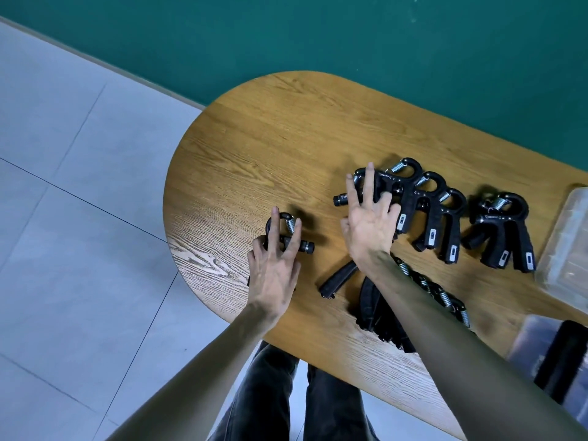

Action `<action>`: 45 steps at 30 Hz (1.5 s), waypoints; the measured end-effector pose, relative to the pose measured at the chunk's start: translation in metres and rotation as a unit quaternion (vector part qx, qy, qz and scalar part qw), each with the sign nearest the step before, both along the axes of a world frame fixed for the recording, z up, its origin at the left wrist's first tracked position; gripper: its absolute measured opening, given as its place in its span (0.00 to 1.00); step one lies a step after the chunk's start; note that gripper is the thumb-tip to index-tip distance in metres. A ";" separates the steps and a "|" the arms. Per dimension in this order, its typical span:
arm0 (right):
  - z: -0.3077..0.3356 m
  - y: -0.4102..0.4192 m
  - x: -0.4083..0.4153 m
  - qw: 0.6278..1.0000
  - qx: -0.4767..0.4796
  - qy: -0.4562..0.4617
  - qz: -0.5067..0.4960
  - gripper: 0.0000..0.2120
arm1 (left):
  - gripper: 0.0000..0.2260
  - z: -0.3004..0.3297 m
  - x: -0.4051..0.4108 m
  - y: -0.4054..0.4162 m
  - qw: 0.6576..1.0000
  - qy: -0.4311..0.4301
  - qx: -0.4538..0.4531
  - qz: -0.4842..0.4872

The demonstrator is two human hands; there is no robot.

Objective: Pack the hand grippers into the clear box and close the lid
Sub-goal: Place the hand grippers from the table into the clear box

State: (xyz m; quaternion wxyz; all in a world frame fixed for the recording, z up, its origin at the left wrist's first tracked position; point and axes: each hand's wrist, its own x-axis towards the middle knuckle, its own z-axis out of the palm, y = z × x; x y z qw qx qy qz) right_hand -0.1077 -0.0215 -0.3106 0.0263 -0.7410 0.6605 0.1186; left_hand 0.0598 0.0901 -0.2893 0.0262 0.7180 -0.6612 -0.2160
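Observation:
Several black hand grippers with steel springs lie on the wooden table. My left hand rests on a lone gripper near the table's left edge, fingers curled over it. My right hand lies spread on the leftmost gripper of a row. A pair of grippers sits further right. Another stack lies under my right forearm, partly hidden. The clear lid is at the right edge, and the clear box at the lower right holds something black.
A loose black handle lies between my hands. The table's rounded end drops off to the left onto grey floor tiles. A green wall runs behind the table. My legs show below the near edge.

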 end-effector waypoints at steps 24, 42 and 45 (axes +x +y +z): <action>0.178 0.130 -0.113 0.984 -0.041 -0.092 -0.151 0.45 | 0.34 0.141 -0.105 -0.001 0.992 -0.062 -0.007 -0.113; 0.205 0.247 -0.351 0.940 -0.111 -0.180 -0.267 0.43 | 0.35 0.176 -0.385 0.085 0.987 0.026 -0.045 -0.151; 0.199 0.269 -0.382 0.937 -0.104 -0.187 -0.276 0.41 | 0.35 0.168 -0.415 0.104 0.985 0.021 -0.046 -0.164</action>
